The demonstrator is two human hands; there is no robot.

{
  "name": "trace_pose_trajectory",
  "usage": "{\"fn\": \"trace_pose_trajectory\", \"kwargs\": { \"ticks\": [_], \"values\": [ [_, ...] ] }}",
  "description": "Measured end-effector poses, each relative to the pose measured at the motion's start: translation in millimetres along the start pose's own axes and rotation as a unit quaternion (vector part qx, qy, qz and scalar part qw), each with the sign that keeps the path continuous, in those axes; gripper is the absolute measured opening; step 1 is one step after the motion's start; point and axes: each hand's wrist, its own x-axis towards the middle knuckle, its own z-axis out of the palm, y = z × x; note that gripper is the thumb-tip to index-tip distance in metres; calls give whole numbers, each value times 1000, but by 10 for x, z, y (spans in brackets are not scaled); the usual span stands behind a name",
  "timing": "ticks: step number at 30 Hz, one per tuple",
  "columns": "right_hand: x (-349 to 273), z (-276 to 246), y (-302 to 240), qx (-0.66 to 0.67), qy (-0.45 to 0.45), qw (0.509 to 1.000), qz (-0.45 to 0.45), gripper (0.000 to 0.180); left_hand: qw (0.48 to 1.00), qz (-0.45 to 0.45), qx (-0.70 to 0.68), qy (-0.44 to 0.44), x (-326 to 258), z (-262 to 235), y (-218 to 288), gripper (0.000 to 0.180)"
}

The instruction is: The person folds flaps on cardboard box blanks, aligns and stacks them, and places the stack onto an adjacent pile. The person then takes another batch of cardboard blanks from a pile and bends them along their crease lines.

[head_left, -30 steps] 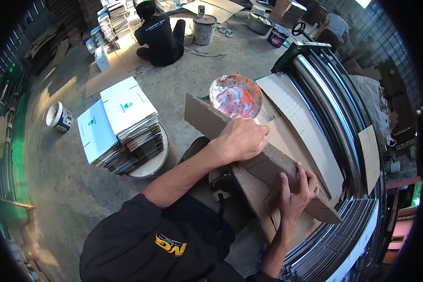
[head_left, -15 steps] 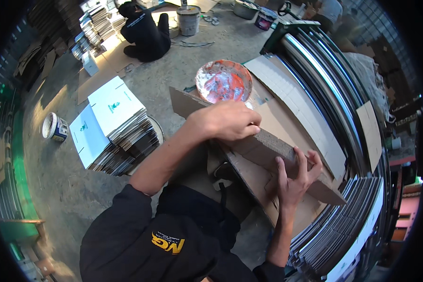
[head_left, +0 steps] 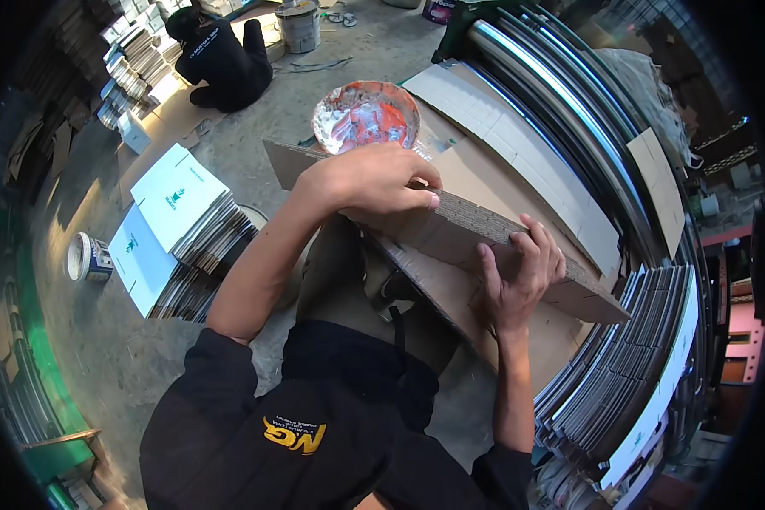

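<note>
A narrow stack of brown cardboard sheets stands on its long edge in front of me, slanting from upper left to lower right. My left hand is closed over its top edge, thumb on the near side and most fingers hidden. Farther right along the same edge, my right hand grips it with the thumb on the near face and fingers bent over the top. Under the stack is a flat cardboard-covered work surface. Beyond my left hand sits an orange bowl smeared with white paste.
Folded white-faced cartons are piled at left, beside a small white bucket. A machine with long metal rollers runs along the right. Below it stands a row of flat cartons. A person in black sits farther back.
My view has shifted, so the bowl and the piled cartons appear farther left. Both hands keep their hold on the cardboard stack, with the right fingers resting closer to its edge.
</note>
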Motion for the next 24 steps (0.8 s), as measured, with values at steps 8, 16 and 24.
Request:
{"fn": "trace_pose_trajectory", "kwargs": {
  "ticks": [8, 16, 24],
  "values": [
    [-132, -4, 91, 68, 66, 995, -1, 36, 1000, -19, 3, 0, 6, 3, 8, 50],
    [-185, -38, 139, 32, 76, 995, -52, 40, 1000, -22, 10, 10, 7, 27, 4, 49],
    [-178, -71, 81, 50, 65, 996, -29, 37, 1000, -21, 6, 13, 8, 12, 4, 47]
  ]
}}
